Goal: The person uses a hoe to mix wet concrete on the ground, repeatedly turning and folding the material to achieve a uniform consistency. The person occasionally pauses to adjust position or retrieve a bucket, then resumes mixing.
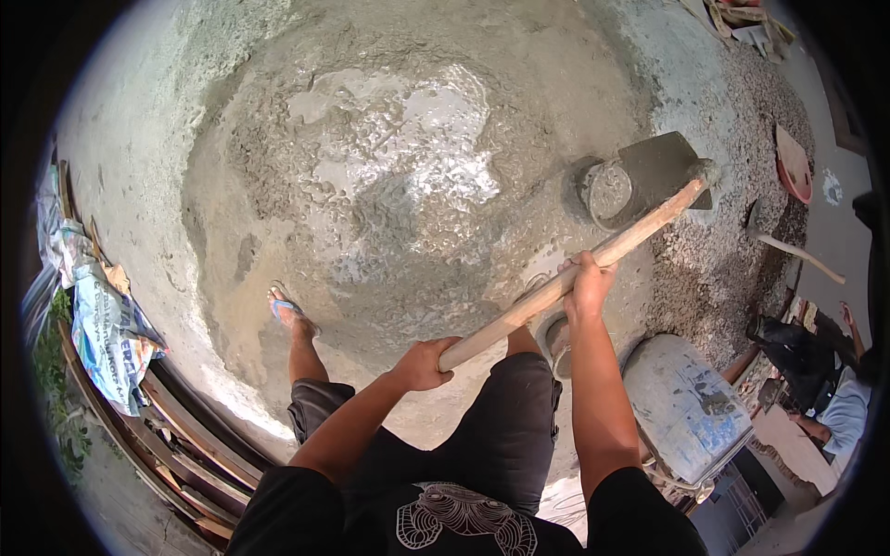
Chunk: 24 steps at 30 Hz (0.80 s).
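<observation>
Closest is the person's black shirt (pixel 371 510), pale line drawing on its front, above dark shorts (pixel 496 408). Both fists are wrapped around a long wooden-handled hoe (pixel 556 285): the left hand (pixel 424 364) closes on the butt end, the right hand (pixel 590 285) grips farther up the shaft. The hoe slants away to the right, its broad blade beside a bucket (pixel 607 192) of grey mix; whether they touch, I can't tell.

Wet grey mortar (pixel 399 213) spreads over the rough concrete floor (pixel 139 185), shining where light catches the puddled middle. A sandalled foot (pixel 292 310) stands in its left edge. Gravel (pixel 714 278) heaps to the right, near a second handled tool (pixel 799 255) and a reddish pan (pixel 793 167). Planks (pixel 185 463) and printed sacks (pixel 107 334) line the left; at far right there's another person (pixel 844 412), near a worn blue-and-grey container (pixel 686 408).
</observation>
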### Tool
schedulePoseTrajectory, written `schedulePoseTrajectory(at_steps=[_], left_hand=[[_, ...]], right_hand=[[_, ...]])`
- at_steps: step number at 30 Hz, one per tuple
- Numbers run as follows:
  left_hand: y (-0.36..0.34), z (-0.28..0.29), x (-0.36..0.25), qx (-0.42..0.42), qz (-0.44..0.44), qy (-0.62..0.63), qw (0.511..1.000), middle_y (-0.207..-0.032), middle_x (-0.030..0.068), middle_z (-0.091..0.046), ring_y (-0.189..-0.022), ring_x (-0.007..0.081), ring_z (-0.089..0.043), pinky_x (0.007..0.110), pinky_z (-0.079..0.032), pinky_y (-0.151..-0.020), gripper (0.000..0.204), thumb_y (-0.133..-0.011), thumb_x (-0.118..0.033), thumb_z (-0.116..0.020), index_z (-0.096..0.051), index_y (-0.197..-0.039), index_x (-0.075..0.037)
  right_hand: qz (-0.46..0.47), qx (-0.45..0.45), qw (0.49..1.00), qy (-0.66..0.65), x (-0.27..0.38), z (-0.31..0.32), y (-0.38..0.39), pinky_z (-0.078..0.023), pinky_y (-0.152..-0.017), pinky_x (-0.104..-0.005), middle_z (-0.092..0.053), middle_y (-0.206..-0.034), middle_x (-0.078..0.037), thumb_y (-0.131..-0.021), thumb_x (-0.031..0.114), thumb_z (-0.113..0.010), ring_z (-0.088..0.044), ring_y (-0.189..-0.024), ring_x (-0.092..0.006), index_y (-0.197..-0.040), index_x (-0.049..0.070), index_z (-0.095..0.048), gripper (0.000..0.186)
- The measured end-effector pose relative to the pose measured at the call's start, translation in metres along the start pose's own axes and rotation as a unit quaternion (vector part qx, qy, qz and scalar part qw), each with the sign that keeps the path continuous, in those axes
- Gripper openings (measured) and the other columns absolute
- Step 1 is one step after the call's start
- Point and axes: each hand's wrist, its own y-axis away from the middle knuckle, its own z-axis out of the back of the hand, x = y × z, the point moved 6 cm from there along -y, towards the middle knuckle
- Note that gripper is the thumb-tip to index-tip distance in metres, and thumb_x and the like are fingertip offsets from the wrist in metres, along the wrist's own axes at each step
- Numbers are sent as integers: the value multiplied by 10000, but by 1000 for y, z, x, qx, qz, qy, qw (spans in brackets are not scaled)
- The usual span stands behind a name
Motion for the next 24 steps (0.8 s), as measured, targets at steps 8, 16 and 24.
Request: schedulePoseTrajectory(at_steps=[8, 16, 24], left_hand=[[77, 94, 0, -63, -6, 269, 961, -922, 80, -638, -868, 219, -648, 340, -507, -808, 572, -722, -1, -656, -465, -1259, -46], [43, 172, 40, -134, -91, 637, 754, -880, 78, -557, -677, 188, -593, 319, -499, -561, 666, -732, 59, -538, -334, -1352, -67], [117, 157, -22, -178, -12, 769, 614, -817, 89, -529, -578, 176, -541, 310, -449, -472, 509, -738, 27, -526, -395, -1223, -52]], right_hand=[[-94, 190, 976, 39, -30, -239, 22, -484, -430, -359, -519, -695, -118, -830, 23, -556, -530, -504, -210, -935, -3, -455, 148], [-61, 306, 916, 250, -95, -455, 30, -535, -448, -351, -558, -716, -150, -841, 81, -589, -596, -531, -228, -910, -79, -532, 183], [-123, 421, 805, 398, -136, -470, 114, -565, -494, -412, -562, -765, -173, -791, 29, -587, -629, -568, -290, -1008, -121, -494, 280]])
